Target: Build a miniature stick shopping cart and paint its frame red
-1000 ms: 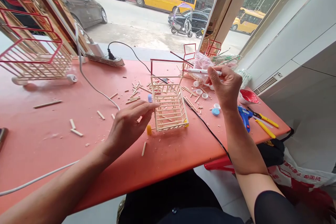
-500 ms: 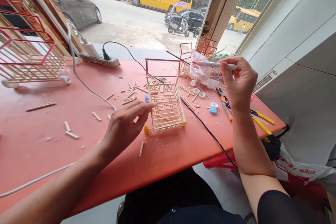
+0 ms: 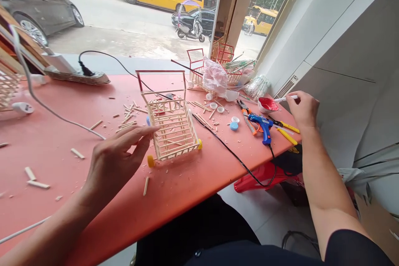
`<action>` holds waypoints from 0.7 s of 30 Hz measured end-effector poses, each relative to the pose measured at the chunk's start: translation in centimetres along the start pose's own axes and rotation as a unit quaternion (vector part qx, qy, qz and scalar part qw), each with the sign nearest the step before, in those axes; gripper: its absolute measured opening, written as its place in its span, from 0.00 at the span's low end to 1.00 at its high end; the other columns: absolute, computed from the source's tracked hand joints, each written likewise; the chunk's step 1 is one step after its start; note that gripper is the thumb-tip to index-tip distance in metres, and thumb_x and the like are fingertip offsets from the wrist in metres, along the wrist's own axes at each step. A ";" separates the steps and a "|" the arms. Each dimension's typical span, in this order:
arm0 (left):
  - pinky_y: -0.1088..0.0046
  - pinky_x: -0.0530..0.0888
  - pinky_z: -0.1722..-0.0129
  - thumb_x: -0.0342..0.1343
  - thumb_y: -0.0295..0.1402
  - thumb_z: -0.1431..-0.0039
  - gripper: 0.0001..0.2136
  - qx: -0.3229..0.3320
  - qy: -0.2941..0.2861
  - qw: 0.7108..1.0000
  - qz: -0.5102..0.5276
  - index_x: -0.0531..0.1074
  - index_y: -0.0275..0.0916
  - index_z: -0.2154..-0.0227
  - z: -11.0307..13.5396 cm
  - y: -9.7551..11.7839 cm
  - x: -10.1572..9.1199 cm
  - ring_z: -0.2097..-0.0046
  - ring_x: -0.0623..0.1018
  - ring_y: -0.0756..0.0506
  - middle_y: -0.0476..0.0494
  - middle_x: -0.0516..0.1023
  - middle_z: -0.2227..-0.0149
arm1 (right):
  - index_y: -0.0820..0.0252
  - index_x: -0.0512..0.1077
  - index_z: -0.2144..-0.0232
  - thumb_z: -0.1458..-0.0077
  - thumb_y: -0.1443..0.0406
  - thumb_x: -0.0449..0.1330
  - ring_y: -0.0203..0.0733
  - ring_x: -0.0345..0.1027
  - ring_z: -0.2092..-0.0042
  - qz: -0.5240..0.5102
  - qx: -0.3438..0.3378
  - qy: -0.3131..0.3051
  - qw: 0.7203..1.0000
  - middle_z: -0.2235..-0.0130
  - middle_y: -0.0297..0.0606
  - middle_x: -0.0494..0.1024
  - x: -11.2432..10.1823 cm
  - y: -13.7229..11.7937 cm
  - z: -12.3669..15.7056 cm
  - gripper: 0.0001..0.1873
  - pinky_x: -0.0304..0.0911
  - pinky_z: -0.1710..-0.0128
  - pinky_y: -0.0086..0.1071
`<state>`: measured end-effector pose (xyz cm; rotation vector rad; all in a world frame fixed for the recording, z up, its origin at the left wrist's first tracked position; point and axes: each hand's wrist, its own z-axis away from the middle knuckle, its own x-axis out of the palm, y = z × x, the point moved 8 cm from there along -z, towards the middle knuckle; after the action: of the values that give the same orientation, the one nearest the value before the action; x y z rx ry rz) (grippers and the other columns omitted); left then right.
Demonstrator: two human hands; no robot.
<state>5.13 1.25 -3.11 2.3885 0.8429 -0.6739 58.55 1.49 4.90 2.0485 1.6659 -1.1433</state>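
A miniature shopping cart point(image 3: 170, 133) made of thin wooden sticks stands upright on the pink tabletop, with bottle-cap wheels and a partly red handle point(image 3: 160, 71). My left hand point(image 3: 121, 149) pinches the cart's left upper rail between thumb and fingers. Out to the right, my right hand point(image 3: 304, 108) is closed on a white pen-shaped stick point(image 3: 285, 99). The far end of that stick is in or at the rim of a small cup of red paint point(image 3: 267, 104); its tip is hidden.
A blue glue gun point(image 3: 263, 126), pliers point(image 3: 247, 116) and a yellow-handled tool point(image 3: 288, 133) lie at right. Bottle caps point(image 3: 234, 124) and cut sticks point(image 3: 127, 118) are scattered about. Red-trimmed carts point(image 3: 196, 70) stand behind. A black cord point(image 3: 230, 151) crosses the table; a power strip point(image 3: 77, 77) sits at left.
My right hand has moved right and down, taking the stick from above the table to the red paint cup. My left hand stays on the cart. The view has turned right.
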 end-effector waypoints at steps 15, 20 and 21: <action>0.82 0.77 0.69 0.57 0.24 0.27 0.09 0.018 0.018 1.000 -0.015 0.83 0.39 0.56 0.2 -0.2 0.0 0.62 0.89 0.49 0.46 0.91 0.58 | 0.59 0.88 0.57 0.41 0.59 0.65 0.54 0.80 0.61 0.068 0.025 -0.087 0.994 0.62 0.49 0.90 4.1 2.6 0.2 0.16 0.68 0.60 0.39; 0.82 0.78 0.67 0.56 0.25 0.27 0.10 0.015 0.023 1.000 -0.010 0.83 0.42 0.56 0.2 -0.4 0.0 0.60 0.89 0.49 0.48 0.91 0.58 | 0.58 0.88 0.59 0.42 0.61 0.64 0.56 0.81 0.58 0.093 0.024 -0.097 0.991 0.61 0.49 0.90 4.1 3.2 0.2 0.14 0.69 0.58 0.40; 0.82 0.78 0.66 0.56 0.26 0.27 0.10 0.016 0.022 1.000 -0.009 0.83 0.42 0.56 0.2 -0.3 -0.1 0.61 0.89 0.49 0.49 0.91 0.58 | 0.58 0.88 0.59 0.42 0.61 0.64 0.56 0.82 0.58 0.081 0.028 -0.083 0.993 0.61 0.49 0.90 3.9 3.4 0.2 0.14 0.69 0.58 0.40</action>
<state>4.82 1.30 -3.32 2.4350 0.8780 -0.6487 61.72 3.07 1.13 2.0189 1.3778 -1.2780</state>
